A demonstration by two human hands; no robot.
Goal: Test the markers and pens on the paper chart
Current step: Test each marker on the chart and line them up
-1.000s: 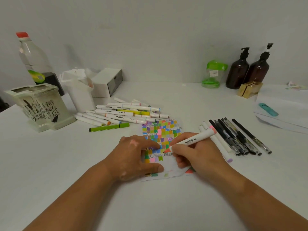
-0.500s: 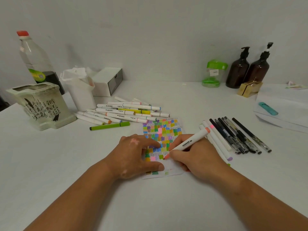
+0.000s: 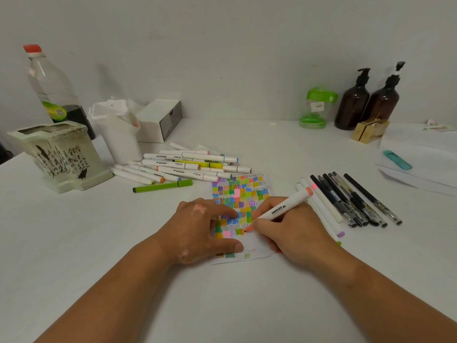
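The paper chart point(image 3: 243, 191), filled with small coloured patches, lies on the white table in front of me. My left hand point(image 3: 202, 229) presses flat on its left side, fingers spread over the paper. My right hand point(image 3: 289, 231) grips a white marker point(image 3: 284, 206) with an orange end, its orange tip touching the chart's lower rows. A pile of white markers point(image 3: 188, 167) and a green pen point(image 3: 163, 186) lie behind and left of the chart. A row of black pens point(image 3: 356, 198) and a few white markers point(image 3: 324, 214) lie to the right.
A ceramic pot point(image 3: 59, 154), a white cup point(image 3: 118, 134), a plastic bottle point(image 3: 47, 80) and a white box point(image 3: 160, 120) stand at the back left. Two brown pump bottles point(image 3: 366, 100), a green jar point(image 3: 314, 107) and a gold box point(image 3: 369, 129) stand at the back right. A white bag point(image 3: 425, 157) holds a teal object.
My right hand has shifted the marker slightly left and down, so its tip now sits lower on the chart. The left hand stays pressed on the paper.
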